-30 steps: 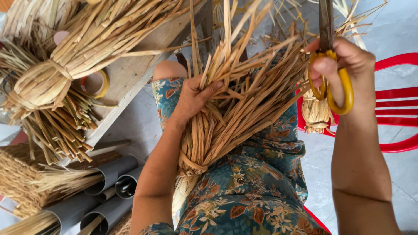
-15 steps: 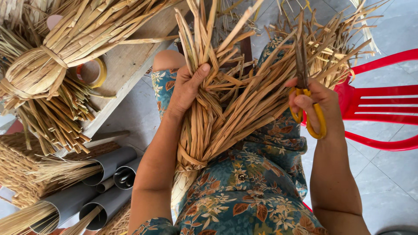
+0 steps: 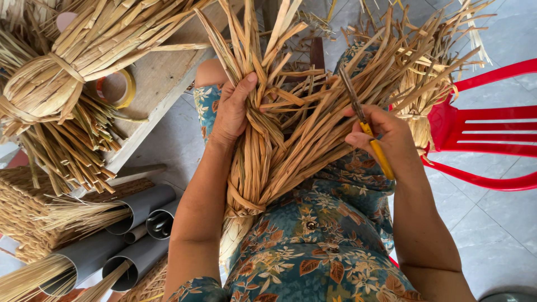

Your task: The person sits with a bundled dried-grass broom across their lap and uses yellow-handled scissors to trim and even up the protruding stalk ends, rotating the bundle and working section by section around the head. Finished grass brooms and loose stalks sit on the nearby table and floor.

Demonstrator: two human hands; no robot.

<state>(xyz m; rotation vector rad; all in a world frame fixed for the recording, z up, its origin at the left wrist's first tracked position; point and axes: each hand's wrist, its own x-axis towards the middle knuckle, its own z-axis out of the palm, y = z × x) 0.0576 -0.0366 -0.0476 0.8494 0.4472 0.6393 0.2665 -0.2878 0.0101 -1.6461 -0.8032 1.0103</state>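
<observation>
Scissors [image 3: 366, 126] now lowered into tan, splayed straw bundle [image 3: 268, 151], both hands' grips clenched.

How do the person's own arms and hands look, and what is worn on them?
Both forearms are bare, and no ring, watch or glove shows on the left hand or the right hand. A short sleeve in teal cloth with a brown and cream flower print ends at the left upper arm, matching the garment over the lap.

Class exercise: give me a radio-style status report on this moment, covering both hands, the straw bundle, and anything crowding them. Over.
Left hand gripping straw bundle on lap. Right hand holding yellow-handled scissors, blades among the stalks. Red chair close at right, second tied bundle on bench left. Over.
</observation>
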